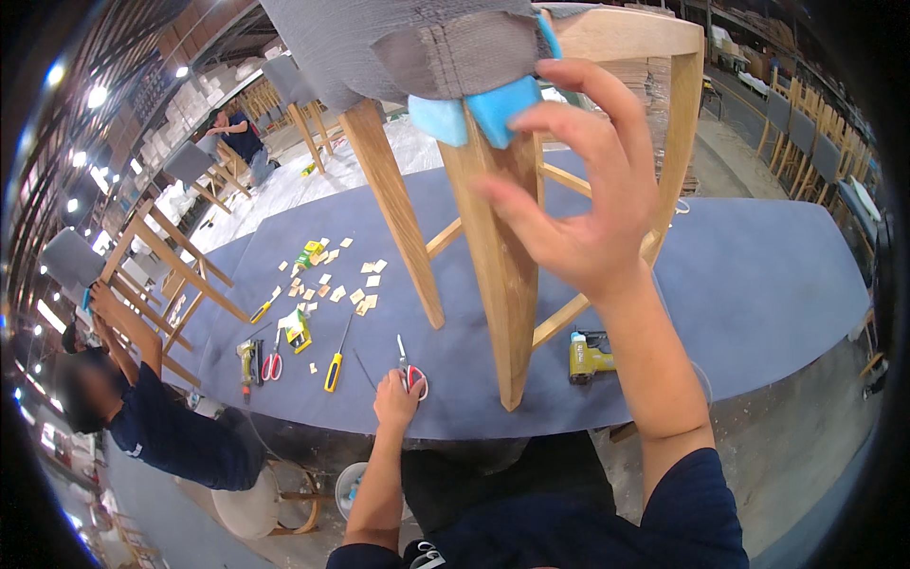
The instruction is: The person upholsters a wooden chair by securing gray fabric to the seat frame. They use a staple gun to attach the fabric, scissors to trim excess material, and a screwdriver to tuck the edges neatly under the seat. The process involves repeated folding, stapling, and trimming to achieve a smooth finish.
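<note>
Workshop (758, 427); blue table (758, 284); left grip (396, 398) on scissors (418, 381), closure unclear; right grip (597, 204) spread, empty

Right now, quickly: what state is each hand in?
Left hand: on the scissors; whether it grips them can't be told.
Right hand: open, beside the blue foam; whether it touches can't be told.

1. Mount: head-worn fisheye camera, left unit of a side-by-side pair.
2. Orientation: forward and steeply downward; wearer's shirt sleeve (697, 512) at lower right, tabletop (758, 284) across mid-frame.
3. Range: close; the raised right hand (602, 185), upper centre-right, appears larger than the left hand (396, 400), lower centre.
4. Field: wide, reaching ceiling lights (98, 96) at upper left; edges curve toward the dark rim.
</note>
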`<move>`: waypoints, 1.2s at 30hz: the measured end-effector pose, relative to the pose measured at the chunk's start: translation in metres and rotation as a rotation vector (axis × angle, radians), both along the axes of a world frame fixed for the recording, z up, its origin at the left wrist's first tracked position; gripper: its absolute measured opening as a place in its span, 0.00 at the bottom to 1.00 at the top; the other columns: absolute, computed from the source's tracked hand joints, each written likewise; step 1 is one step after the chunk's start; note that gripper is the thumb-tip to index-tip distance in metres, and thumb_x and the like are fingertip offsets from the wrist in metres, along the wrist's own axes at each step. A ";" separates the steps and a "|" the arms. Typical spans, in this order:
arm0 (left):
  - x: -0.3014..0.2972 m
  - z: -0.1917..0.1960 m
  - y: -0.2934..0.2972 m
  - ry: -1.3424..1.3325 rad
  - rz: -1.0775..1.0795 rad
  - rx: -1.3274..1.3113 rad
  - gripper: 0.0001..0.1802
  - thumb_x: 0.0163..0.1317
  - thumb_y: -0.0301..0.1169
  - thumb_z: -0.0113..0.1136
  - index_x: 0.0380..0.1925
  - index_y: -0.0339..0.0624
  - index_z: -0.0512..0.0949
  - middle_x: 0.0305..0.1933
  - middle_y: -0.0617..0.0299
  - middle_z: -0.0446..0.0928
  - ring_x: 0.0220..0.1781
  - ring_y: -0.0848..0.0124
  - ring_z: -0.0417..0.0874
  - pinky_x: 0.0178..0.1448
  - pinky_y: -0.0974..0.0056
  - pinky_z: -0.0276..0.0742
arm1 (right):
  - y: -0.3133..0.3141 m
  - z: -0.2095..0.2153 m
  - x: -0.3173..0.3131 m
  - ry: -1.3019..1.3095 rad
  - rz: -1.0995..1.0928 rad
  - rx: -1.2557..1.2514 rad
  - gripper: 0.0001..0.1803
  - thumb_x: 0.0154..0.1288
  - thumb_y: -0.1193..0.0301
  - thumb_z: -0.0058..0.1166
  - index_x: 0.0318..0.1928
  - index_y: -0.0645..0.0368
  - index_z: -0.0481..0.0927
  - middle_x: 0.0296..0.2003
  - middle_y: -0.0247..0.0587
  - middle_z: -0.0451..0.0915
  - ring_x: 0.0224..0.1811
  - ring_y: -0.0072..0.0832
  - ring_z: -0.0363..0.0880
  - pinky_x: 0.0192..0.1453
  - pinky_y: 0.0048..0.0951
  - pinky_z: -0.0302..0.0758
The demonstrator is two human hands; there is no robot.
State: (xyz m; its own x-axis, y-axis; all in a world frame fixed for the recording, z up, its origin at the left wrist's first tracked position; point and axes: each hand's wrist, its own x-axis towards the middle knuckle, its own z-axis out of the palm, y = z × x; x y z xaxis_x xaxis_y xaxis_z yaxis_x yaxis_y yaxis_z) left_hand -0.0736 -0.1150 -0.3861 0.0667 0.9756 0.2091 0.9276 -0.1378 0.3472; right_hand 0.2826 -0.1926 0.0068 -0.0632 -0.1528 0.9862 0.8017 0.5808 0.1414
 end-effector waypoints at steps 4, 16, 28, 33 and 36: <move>-0.013 0.008 -0.007 0.117 0.089 -0.151 0.25 0.60 0.49 0.74 0.45 0.40 0.80 0.42 0.49 0.88 0.46 0.44 0.88 0.48 0.43 0.82 | 0.002 0.001 0.002 0.019 -0.068 0.027 0.17 0.54 0.73 0.78 0.44 0.59 0.86 0.52 0.41 0.85 0.52 0.32 0.84 0.53 0.33 0.80; -0.010 0.294 -0.089 -0.007 -0.472 -0.216 0.18 0.53 0.31 0.79 0.25 0.41 0.73 0.22 0.63 0.67 0.26 0.75 0.68 0.31 0.64 0.68 | -0.001 0.056 0.004 0.112 0.234 -0.061 0.03 0.67 0.77 0.65 0.36 0.62 0.83 0.30 0.41 0.79 0.28 0.30 0.74 0.35 0.32 0.69; 0.077 0.541 -0.140 0.381 -0.587 -0.167 0.21 0.51 0.41 0.72 0.41 0.38 0.84 0.29 0.57 0.81 0.30 0.62 0.81 0.39 0.60 0.74 | 0.013 0.008 0.011 0.113 0.257 0.085 0.08 0.59 0.79 0.72 0.38 0.59 0.87 0.38 0.35 0.83 0.32 0.23 0.77 0.36 0.25 0.74; 0.104 0.564 -0.148 0.537 -0.507 -0.118 0.13 0.53 0.34 0.70 0.31 0.36 0.80 0.20 0.52 0.74 0.23 0.57 0.78 0.31 0.55 0.71 | 0.017 -0.009 -0.008 0.213 0.342 0.089 0.10 0.53 0.79 0.74 0.36 0.57 0.87 0.34 0.37 0.83 0.33 0.35 0.80 0.37 0.32 0.74; 0.118 0.576 -0.162 0.664 -0.349 -0.161 0.15 0.57 0.38 0.70 0.34 0.37 0.81 0.24 0.52 0.78 0.29 0.57 0.83 0.37 0.53 0.74 | 0.018 -0.015 -0.013 0.244 0.326 0.084 0.10 0.53 0.78 0.74 0.36 0.55 0.88 0.35 0.35 0.84 0.33 0.33 0.80 0.38 0.32 0.70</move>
State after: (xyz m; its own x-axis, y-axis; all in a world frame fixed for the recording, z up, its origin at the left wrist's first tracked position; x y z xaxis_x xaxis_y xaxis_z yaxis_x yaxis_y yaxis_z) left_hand 0.0448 -0.2770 0.1901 0.4384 0.8900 -0.1250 0.8606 -0.4558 -0.2271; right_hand 0.2701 -0.1742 -0.0078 0.2363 -0.2063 0.9495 0.5933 0.8045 0.0271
